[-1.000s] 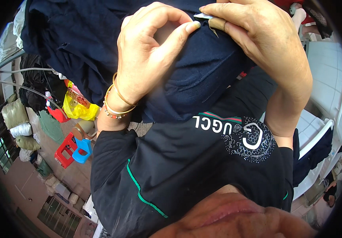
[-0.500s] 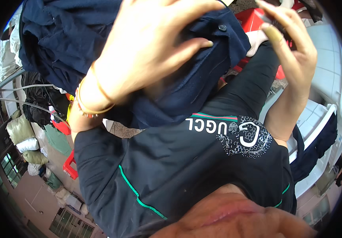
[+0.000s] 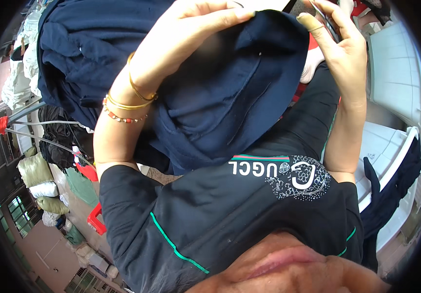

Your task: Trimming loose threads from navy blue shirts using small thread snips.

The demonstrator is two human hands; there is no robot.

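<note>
A dark navy garment (image 3: 220,93) lies across my lap, with seams showing on its lifted part. My left hand (image 3: 191,29), with gold bangles and a beaded bracelet at the wrist, pinches the garment's far edge between thumb and fingers. Just right of that edge, my right hand (image 3: 343,56) holds a slim metal tool (image 3: 328,22) that looks like thread snips; its full shape is partly hidden by the fingers. A yellowish cover wraps the tip of a digit on the right hand. The tool appears apart from the cloth.
More navy cloth (image 3: 88,44) is heaped at the far left. Metal bars with a red tie (image 3: 1,125) stand by my left side, near a red plastic stool (image 3: 96,219) and stacked bundles (image 3: 35,170). At right are a white plastic bin (image 3: 385,141) and hanging dark cloth (image 3: 398,180).
My left hand has moved away from my body, raising the garment's edge. The button that showed on the garment is out of sight. My right hand has shifted slightly left.
</note>
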